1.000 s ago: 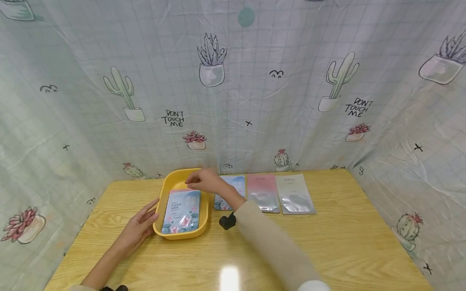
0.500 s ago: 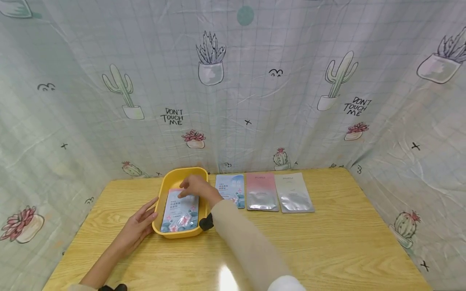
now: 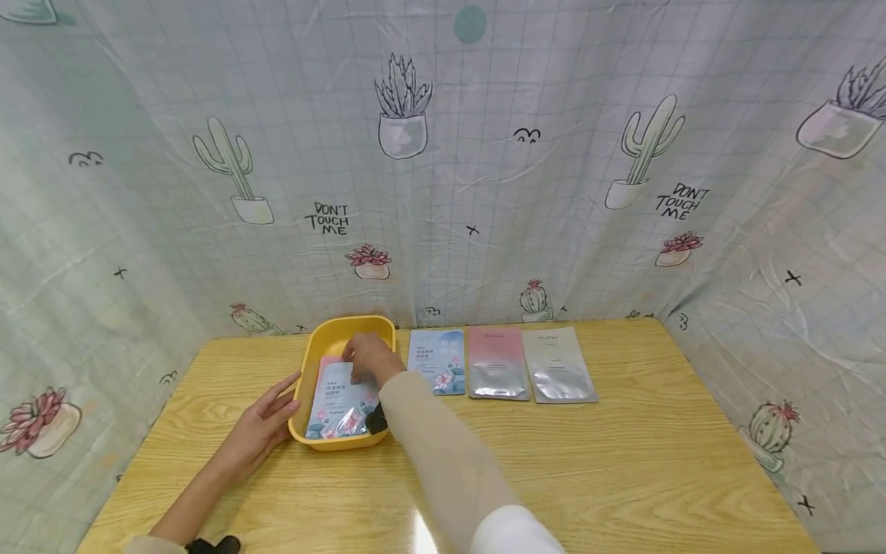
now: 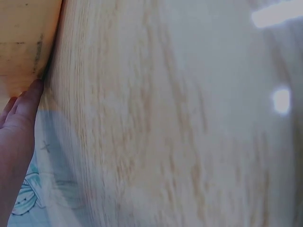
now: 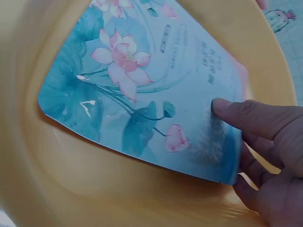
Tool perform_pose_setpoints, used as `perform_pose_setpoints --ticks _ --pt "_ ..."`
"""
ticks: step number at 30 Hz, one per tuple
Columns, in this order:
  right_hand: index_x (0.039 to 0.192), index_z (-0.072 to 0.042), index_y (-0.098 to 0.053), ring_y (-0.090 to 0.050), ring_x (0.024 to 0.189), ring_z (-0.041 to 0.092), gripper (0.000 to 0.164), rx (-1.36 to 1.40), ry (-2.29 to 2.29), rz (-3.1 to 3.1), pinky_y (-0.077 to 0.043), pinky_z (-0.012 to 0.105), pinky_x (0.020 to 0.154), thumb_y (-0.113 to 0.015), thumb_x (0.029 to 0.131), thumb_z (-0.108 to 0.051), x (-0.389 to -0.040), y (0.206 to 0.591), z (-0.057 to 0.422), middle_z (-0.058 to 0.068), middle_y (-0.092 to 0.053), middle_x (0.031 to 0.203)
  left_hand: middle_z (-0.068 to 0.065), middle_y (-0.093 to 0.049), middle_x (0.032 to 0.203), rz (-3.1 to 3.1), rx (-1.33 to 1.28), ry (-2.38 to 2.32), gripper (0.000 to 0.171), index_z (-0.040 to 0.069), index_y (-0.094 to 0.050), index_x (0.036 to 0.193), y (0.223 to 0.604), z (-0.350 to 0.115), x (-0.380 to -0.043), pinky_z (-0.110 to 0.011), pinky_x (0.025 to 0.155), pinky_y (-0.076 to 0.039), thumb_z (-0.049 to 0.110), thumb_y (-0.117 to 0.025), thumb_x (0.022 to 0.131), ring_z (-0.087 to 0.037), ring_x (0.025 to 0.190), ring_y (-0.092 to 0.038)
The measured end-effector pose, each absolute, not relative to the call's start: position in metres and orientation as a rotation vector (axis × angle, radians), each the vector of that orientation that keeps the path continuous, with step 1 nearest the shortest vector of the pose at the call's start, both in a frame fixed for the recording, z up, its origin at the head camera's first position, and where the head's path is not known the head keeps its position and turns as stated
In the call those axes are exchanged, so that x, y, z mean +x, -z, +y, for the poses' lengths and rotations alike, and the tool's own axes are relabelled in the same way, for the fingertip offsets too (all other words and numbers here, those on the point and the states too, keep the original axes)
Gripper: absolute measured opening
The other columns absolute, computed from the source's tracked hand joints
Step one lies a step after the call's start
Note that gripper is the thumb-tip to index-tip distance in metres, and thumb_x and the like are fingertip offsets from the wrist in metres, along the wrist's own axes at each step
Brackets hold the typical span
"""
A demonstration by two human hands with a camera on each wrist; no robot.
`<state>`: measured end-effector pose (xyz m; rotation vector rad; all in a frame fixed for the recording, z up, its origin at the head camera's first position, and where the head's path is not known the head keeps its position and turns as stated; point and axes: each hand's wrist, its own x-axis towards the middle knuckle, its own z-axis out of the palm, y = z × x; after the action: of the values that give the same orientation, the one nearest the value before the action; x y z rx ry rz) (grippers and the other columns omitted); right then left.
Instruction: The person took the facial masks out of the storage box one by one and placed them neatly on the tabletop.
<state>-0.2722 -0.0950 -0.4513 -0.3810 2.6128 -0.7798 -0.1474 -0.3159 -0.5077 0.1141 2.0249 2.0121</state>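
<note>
A yellow plastic basin (image 3: 339,444) stands on the left part of the table. In it lies a blue face mask packet (image 3: 339,396) printed with pink lotus flowers, and a pink packet (image 3: 329,359) peeks out beneath its top edge. My right hand (image 3: 372,358) reaches into the basin and pinches the blue packet near its top corner. In the right wrist view, the thumb presses on the printed face, the other fingers sit behind, and that end is lifted. My left hand (image 3: 259,429) rests its extended fingers against the basin's left side.
To the basin's right, three packets lie in a row: another blue lotus one (image 3: 436,362), a pink-and-silver one (image 3: 498,365) and a cream-and-silver one (image 3: 561,365). A cactus-print curtain (image 3: 471,192) hangs behind the wooden table (image 3: 623,462).
My right hand has come down from over the basin's right rim onto the blue packet and taken hold of it. More of the pink packet shows. My left hand stays at the basin.
</note>
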Motion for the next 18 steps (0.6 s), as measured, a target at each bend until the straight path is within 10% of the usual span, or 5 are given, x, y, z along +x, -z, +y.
perform_pose_setpoints --ticks 11,18 --pt "0.097 -0.022 -0.081 -0.054 0.087 0.015 0.022 -0.382 0.771 2.745 -0.046 0.035 0.088 -0.078 0.087 -0.002 -0.272 0.45 -0.105 -0.007 -0.067 0.096 -0.029 -0.012 0.163 2.023 0.126 -2.009 0.064 0.02 -0.013 0.165 0.506 -0.317 -0.149 -0.028 0.096 -0.053 0.022 -0.047 0.111 0.001 0.122 -0.057" --pt "0.099 -0.019 -0.083 -0.056 0.084 0.01 0.024 -0.494 0.994 2.78 -0.046 0.018 0.073 -0.072 0.09 0.0 -0.278 0.442 -0.1 -0.004 -0.071 0.093 -0.029 -0.015 0.163 2.03 0.109 -2.017 0.064 0.02 -0.015 0.165 0.507 -0.317 -0.148 -0.028 0.096 -0.053 0.023 -0.047 0.11 0.001 0.121 -0.057"
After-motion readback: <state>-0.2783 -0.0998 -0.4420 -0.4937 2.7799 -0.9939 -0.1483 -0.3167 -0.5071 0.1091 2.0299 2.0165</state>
